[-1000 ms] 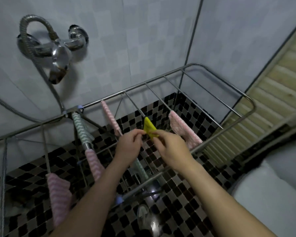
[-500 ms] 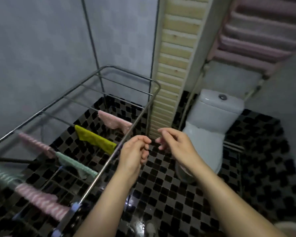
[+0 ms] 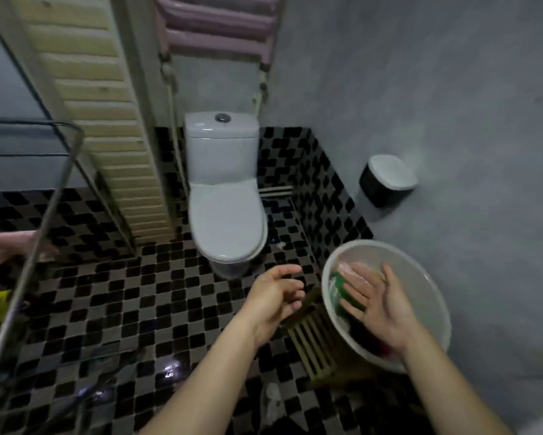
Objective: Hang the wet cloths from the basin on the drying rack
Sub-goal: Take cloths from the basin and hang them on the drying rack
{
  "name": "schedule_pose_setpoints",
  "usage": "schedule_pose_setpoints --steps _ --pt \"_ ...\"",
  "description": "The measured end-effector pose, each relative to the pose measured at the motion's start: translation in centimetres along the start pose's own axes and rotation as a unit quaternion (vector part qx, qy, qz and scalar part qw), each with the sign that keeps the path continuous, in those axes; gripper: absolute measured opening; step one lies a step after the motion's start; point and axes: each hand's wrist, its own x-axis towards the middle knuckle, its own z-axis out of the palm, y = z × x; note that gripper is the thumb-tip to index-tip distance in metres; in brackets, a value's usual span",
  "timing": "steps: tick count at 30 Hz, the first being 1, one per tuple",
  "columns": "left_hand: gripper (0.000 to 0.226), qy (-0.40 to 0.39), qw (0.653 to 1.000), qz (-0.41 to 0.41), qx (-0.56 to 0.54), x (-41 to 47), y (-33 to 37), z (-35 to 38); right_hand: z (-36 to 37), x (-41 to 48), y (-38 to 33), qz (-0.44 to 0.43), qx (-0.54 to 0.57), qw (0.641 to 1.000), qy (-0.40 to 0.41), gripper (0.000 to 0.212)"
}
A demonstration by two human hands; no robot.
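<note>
Both hands: your left hand point(image 3: 273, 296) loosely curled, right hand point(image 3: 380, 306) flat, both empty.
Right hand: over green cloth point(image 3: 337, 288) in round white plastic basin point(image 3: 427, 302).

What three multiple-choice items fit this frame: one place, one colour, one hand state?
1. Where does the basin stand? A on the floor; B on a wooden stool; C on a shelf.
2. What colour is the cloth at the fingertips of the right hand? A green; B blue; C orange.
3. How is the right hand? A a fist; B open, fingers straight; C gripping a cloth.
Key: B, wooden slats show beneath the basin's edge; A, green shows beside the fingers; B, the fingers lie spread over the basin.
</note>
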Motion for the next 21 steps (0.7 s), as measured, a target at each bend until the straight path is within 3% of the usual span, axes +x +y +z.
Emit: schedule_pose_setpoints --steps 3,10,13,16,17,20,21 --pt "0.027 -0.027 0.998 -0.045 0.041 2.8 -2.6 3.5 -6.3 1.2 -0.2 0.017 0.072 0.996 0.058 0.068" --pt "0.029 0.010 0.976 -0.064 0.209 10.8 -9.5 8.2 -14.4 6.0 0.0 0.075 0.052 0.991 0.101 0.080" --pt "0.042 0.005 0.962 -0.093 0.256 13.4 -12.3 9.6 -17.0 8.5 0.3 0.095 0.043 0.990 0.099 0.072" --pt "0.050 0.011 0.950 -0.104 0.294 16.0 -14.1 11.4 -18.9 11.1 1.4 0.127 0.008 0.985 0.112 0.050" --pt "0.049 0.014 0.947 -0.104 0.305 16.4 -14.0 11.3 -18.4 11.1 1.5 0.120 -0.032 0.986 0.109 0.044" --pt "0.027 0.048 0.917 -0.108 0.382 19.0 -15.0 12.6 -20.4 13.5 3.3 0.091 -0.092 0.984 0.125 0.053" --pt "0.023 0.059 0.902 -0.105 0.414 19.4 -14.8 12.6 -19.8 13.4 3.4 0.068 -0.144 0.977 0.140 0.038"
